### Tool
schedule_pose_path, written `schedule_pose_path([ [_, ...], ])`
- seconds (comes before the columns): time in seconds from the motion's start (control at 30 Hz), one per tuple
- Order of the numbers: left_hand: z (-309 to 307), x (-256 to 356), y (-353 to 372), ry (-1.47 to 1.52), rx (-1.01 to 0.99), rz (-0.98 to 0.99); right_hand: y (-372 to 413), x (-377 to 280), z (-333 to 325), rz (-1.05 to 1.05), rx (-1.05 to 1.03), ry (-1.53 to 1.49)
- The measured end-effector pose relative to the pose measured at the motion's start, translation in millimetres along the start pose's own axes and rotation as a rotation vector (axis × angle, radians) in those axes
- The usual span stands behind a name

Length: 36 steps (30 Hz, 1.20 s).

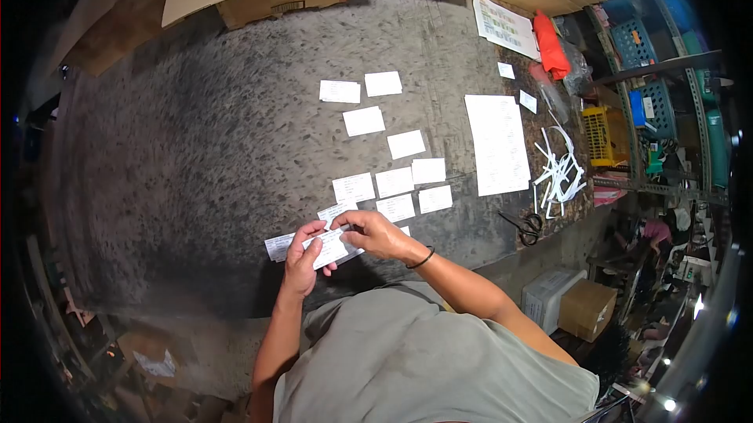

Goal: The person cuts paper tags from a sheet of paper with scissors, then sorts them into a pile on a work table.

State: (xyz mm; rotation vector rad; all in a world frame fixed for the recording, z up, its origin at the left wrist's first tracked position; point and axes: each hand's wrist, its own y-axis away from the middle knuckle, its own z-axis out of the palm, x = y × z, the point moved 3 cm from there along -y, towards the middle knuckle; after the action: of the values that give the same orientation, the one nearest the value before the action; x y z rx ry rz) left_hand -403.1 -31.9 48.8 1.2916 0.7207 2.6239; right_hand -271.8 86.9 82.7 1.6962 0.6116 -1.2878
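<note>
Two hands on one paper slip [329, 249] — well left of the long white sheet [496, 145].
The left hand [302, 257] pinches the slip's left end, the right hand [378, 235] its upper edge; loose slips [394, 181] lie nearer the sheet — scissors [527, 227] just below its right corner.

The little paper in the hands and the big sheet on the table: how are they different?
The little paper is small and wide; the big sheet is far larger and long. The left hand and right hand pinch the little paper; the big sheet lies flat, untouched. Both are white rectangles.
</note>
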Motion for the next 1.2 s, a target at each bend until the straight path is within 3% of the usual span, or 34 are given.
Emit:
schedule_pose_path([
  [0.17, 27, 2, -4, 0.359, -0.009, 0.018, 11, -2, -10, 0.13, 0.057, -0.051],
  [0.27, 25, -4, -14, 0.309, -0.1, -0.036, 7, 2, -16, 0.135, 0.087, -0.083],
  [0.63, 22, 5, -55, 0.185, -0.095, -0.092, -29, 7, -56, 0.031, 0.083, 0.108],
  [0.7, 17, 6, -63, 0.192, -0.101, -0.097, -49, 7, -89, -0.114, 0.155, 0.277],
  [0.77, 15, 14, -66, 0.147, -0.057, -0.091, -79, 4, -147, -0.195, 0.371, 0.456],
  [0.8, 15, 17, -67, 0.138, -0.031, -0.095, -98, 28, -183, -0.129, 0.453, 0.404],
  [0.87, 8, 17, -68, 0.117, -0.022, -0.102, -126, 28, -235, -0.161, 0.542, 0.721],
  [0.97, -2, 16, -68, 0.085, 0.007, -0.115, -161, 53, -278, -0.169, 0.519, 0.858],
  [1.2, -18, 10, -63, -0.027, 0.129, -0.107, -182, 55, -274, 0.047, 0.333, 0.933],
])
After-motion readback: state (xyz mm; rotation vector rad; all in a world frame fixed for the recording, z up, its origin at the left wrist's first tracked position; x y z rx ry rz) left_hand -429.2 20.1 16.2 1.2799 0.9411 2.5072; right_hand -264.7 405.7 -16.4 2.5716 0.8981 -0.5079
